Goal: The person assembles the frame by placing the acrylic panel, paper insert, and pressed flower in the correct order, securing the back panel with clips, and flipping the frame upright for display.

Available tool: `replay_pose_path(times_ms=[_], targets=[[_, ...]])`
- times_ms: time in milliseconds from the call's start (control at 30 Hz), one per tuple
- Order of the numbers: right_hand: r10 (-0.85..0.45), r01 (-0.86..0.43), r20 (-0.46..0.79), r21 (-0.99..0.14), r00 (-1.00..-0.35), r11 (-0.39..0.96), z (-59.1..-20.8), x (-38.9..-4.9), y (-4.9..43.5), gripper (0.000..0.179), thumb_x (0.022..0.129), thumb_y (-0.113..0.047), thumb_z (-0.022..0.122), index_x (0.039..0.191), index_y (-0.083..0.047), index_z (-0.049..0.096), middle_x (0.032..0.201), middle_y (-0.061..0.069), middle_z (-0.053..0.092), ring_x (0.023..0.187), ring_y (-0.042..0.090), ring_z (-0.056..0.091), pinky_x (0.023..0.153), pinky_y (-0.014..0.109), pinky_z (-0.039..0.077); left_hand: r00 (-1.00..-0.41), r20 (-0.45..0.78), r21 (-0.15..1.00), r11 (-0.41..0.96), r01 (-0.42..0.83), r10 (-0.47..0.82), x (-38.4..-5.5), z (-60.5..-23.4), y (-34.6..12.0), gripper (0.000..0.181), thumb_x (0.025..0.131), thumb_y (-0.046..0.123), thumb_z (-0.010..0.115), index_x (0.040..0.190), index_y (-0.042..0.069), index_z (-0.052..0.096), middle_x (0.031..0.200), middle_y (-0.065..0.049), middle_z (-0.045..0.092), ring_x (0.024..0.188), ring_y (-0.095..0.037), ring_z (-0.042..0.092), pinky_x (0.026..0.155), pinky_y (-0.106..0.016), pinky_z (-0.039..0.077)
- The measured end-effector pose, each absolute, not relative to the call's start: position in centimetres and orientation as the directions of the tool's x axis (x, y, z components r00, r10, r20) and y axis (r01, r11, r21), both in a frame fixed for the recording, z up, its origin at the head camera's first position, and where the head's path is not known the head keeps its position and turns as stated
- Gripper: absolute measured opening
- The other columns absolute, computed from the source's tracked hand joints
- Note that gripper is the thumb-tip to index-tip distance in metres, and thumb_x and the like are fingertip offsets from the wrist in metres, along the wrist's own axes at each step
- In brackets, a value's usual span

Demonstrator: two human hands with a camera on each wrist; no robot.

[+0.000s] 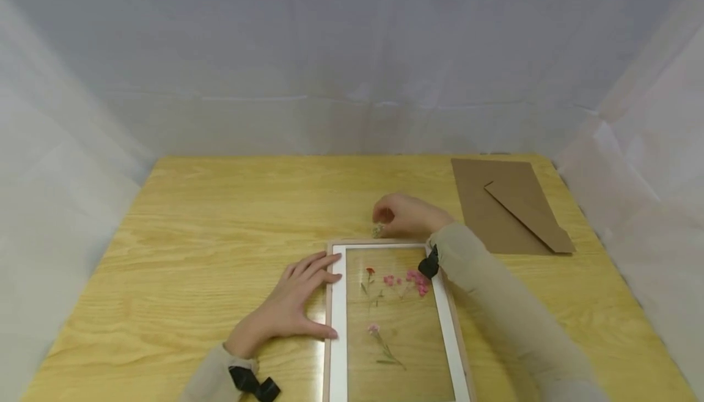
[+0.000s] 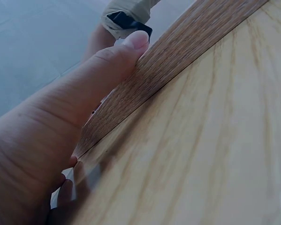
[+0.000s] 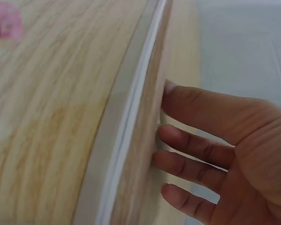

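A picture frame (image 1: 339,304) with a wooden rim, white inner border and clear pane lies near me. My left hand (image 1: 294,301) rests on its left side, fingers spread over the border and thumb lower down. In the left wrist view the thumb (image 2: 136,41) lies against the frame's wooden edge (image 2: 154,65). Just beyond the far edge, my right hand (image 1: 409,214) pinches a small pale flower sprig (image 1: 377,230) at its fingertips. In the right wrist view my right hand (image 3: 215,145) is behind the wooden edge, which hides the sprig.
On the pane are a red flower (image 1: 370,270), pink blossoms (image 1: 419,282) and a pale pink flower (image 1: 374,328) with a leafy stem. A brown backing board (image 1: 473,206) with an easel leg (image 1: 522,212) lies at the back right of the wooden table (image 1: 231,206).
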State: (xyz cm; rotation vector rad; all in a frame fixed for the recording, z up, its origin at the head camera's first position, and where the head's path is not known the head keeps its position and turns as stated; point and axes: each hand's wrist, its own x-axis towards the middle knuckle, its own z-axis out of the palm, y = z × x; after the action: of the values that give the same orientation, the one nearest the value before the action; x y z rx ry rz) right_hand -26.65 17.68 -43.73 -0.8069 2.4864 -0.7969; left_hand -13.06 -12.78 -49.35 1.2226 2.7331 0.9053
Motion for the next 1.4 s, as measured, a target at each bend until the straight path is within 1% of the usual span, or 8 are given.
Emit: replay_pose_path(times_ms=[200,500,633,833,967,1133,1300,1400], targets=[[-0.661,-0.414,-0.201,-0.640,-0.723,0.647,-44.2,-27.1,17.5,0.006,0.089,-0.014,0.073,0.091,-0.015,0.067,0.090,-0.001,0.062,0.081,0.017,0.054,0.072,0.034,0.048,-0.691,0.224,0.513,0.520,0.683,0.687,-13.1,-49.3,-12.6,0.089,0.067,0.078,0.071,0.133,0.022,0.054,0.163,0.002,0.024,0.148,-0.028,0.019,0.109,-0.064,0.023],[-0.632,-0.343,-0.209,-0.694,-0.746,0.633,-44.3,-26.9,17.6,0.013,0.086,-0.011,0.076,0.084,-0.014,0.064,0.082,0.003,0.063,0.071,0.018,0.056,0.064,0.033,0.051,-0.687,0.219,0.504,0.523,0.688,0.692,-13.3,-49.3,-12.5,0.091,0.066,0.079,0.070,0.134,0.022,0.054,0.163,0.002,0.024,0.148,-0.027,0.018,0.109,-0.063,0.023],[-0.620,-0.318,-0.194,-0.721,-0.760,0.616,-44.3,-26.9,17.7,0.011,0.085,-0.007,0.075,0.086,-0.012,0.065,0.082,0.004,0.064,0.072,0.018,0.059,0.066,0.034,0.052,-0.689,0.218,0.507,0.523,0.685,0.691,-13.3,-49.3,-12.5,0.090,0.066,0.078,0.072,0.134,0.022,0.054,0.163,0.002,0.024,0.148,-0.027,0.018,0.109,-0.063,0.023],[-0.604,-0.292,-0.161,-0.760,-0.780,0.580,-43.5,-26.9,18.1,0.011,0.085,-0.006,0.076,0.091,-0.010,0.068,0.085,0.004,0.065,0.078,0.021,0.062,0.072,0.035,0.054,-0.691,0.215,0.503,0.528,0.684,0.691,-13.3,-49.3,-12.6,0.090,0.066,0.078,0.071,0.134,0.021,0.054,0.163,0.002,0.024,0.148,-0.028,0.018,0.108,-0.063,0.024],[-0.621,-0.343,-0.092,-0.765,-0.778,0.544,-42.3,-26.5,18.4,0.013,0.084,-0.004,0.077,0.093,-0.007,0.068,0.085,0.004,0.066,0.079,0.020,0.062,0.073,0.034,0.053,-0.692,0.214,0.500,0.531,0.684,0.690,-13.4,-49.2,-12.6,0.089,0.066,0.077,0.072,0.133,0.021,0.054,0.163,0.001,0.024,0.148,-0.028,0.018,0.109,-0.063,0.024],[-0.605,-0.374,-0.036,-0.756,-0.795,0.537,-40.6,-24.0,19.1,0.008,0.086,-0.004,0.074,0.091,-0.006,0.069,0.081,0.002,0.065,0.074,0.019,0.060,0.069,0.034,0.052,-0.695,0.213,0.489,0.541,0.684,0.687,-13.7,-49.2,-12.6,0.090,0.067,0.078,0.071,0.134,0.020,0.054,0.163,0.002,0.023,0.148,-0.029,0.018,0.109,-0.062,0.024],[-0.575,-0.333,-0.062,-0.763,-0.816,0.554,-39.9,-19.5,20.2,0.004,0.088,-0.007,0.073,0.091,-0.008,0.072,0.078,-0.002,0.066,0.070,0.017,0.061,0.062,0.033,0.052,-0.696,0.220,0.489,0.540,0.685,0.684,-13.9,-49.4,-12.5,0.091,0.067,0.080,0.069,0.134,0.020,0.054,0.163,0.002,0.024,0.148,-0.029,0.019,0.109,-0.062,0.024],[-0.574,-0.283,-0.099,-0.794,-0.813,0.538,-40.4,-16.9,20.8,0.004,0.087,-0.003,0.072,0.091,-0.004,0.071,0.075,0.001,0.067,0.065,0.019,0.064,0.059,0.032,0.053,-0.695,0.218,0.496,0.536,0.683,0.685,-14.0,-49.4,-12.4,0.091,0.067,0.080,0.069,0.134,0.020,0.054,0.163,0.001,0.024,0.148,-0.028,0.019,0.109,-0.062,0.024]])
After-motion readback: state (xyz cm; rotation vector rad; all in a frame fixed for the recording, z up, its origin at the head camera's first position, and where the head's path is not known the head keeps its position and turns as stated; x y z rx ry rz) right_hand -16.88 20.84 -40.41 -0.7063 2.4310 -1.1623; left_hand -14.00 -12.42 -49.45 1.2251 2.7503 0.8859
